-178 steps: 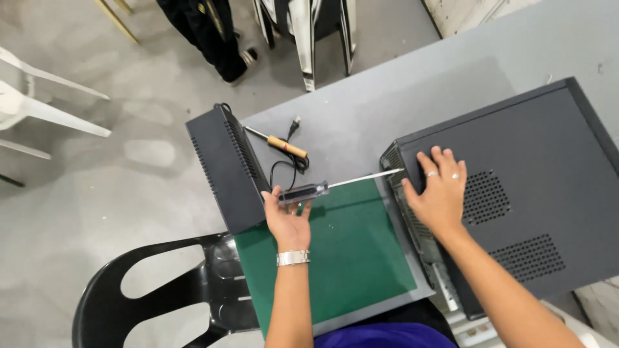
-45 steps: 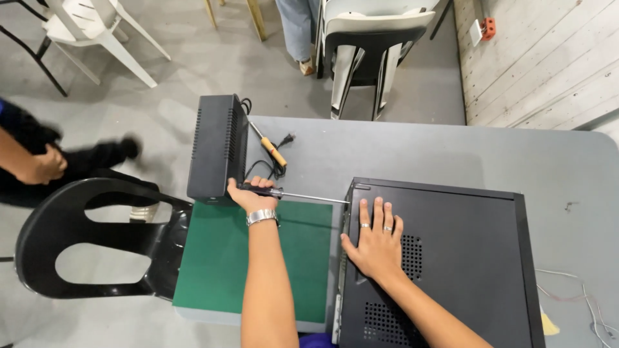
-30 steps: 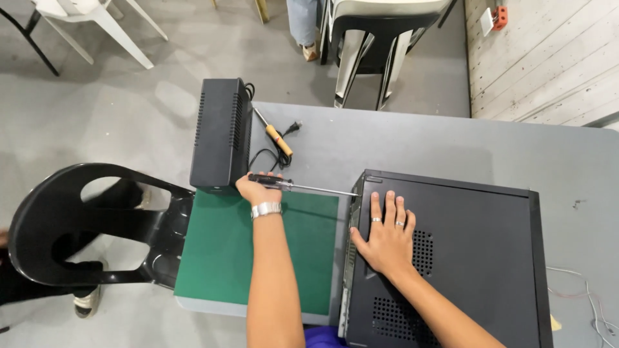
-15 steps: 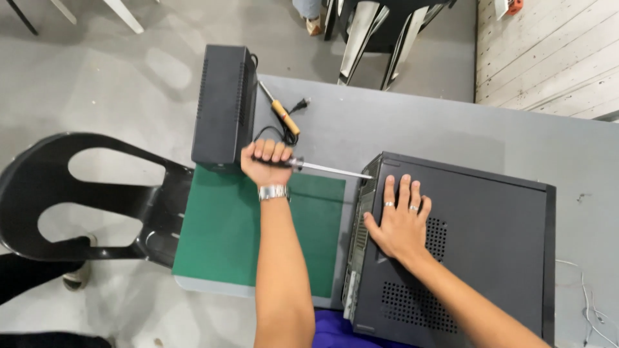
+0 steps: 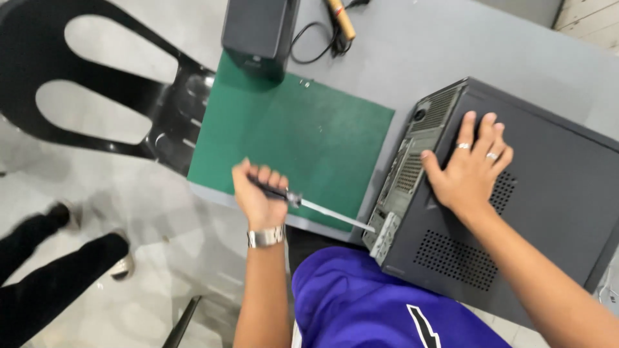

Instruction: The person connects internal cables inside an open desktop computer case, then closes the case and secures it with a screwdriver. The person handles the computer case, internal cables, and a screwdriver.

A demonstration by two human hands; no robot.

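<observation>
A dark grey computer case [image 5: 548,212] lies on its side on the grey table [image 5: 412,58], its rear panel facing left. My right hand [image 5: 469,166] presses flat on its top panel, fingers spread, rings on two fingers. My left hand [image 5: 258,193], with a metal watch at the wrist, grips the black handle of a long screwdriver [image 5: 316,207]. The shaft points right and its tip meets the lower rear corner of the case. The hand hovers over the near edge of a green mat [image 5: 290,129].
A black box-shaped unit [image 5: 258,29] stands at the mat's far edge, with a black cable and an orange-handled tool [image 5: 340,18] beside it. A black plastic chair [image 5: 97,84] stands left of the table. Another person's dark-clad legs [image 5: 51,270] are at lower left.
My left hand has brought the screwdriver from the far top corner of the case's rear down to its near lower corner. The view has tilted closer; my right hand stays on the case.
</observation>
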